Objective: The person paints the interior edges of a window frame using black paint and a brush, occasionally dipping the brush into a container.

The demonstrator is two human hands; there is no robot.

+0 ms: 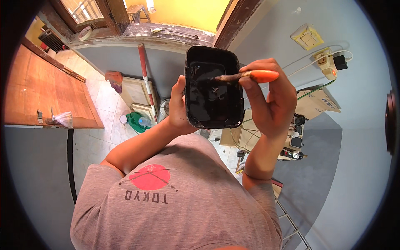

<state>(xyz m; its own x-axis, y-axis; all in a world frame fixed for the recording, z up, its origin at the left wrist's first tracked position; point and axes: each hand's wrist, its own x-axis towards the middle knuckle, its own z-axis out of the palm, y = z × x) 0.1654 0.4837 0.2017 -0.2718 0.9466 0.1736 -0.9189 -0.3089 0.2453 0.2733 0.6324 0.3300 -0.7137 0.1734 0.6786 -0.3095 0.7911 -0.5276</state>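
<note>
- Black tub (pixel 213 110): it is up in the air in front of the chest, between the two hands, with dark, shiny wet stuff (pixel 204 98) inside.
- The left hand (pixel 178 112) holds the tub by its left side, with the thumb pointing up.
- The right hand (pixel 273 98) pinches a brush (pixel 262 76) with an orange handle, thumb and fingers close together. The dark end is over the tub; I can't tell if it touches the wet stuff.
- The tub could tip and spill if the left hand leans it too far, as just that hand seems to hold it up.
- The brush could drip if it came out too full. Drops might land on the grey shirt (pixel 200 196).
- The brush might slip if its handle got wet.
- Far below is a floor (pixel 104 98) of pale, shiny tiles. A green bag (pixel 135 123) and a red and white pole (pixel 146 79) are near the low grey wall (pixel 110 58).
- An orange-brown wood door (pixel 50 87) is on the left. On the right, a white plug strip (pixel 323 58) hangs by a pale blue wall (pixel 362 83), with a ladder (pixel 293 227) lower down.
</note>
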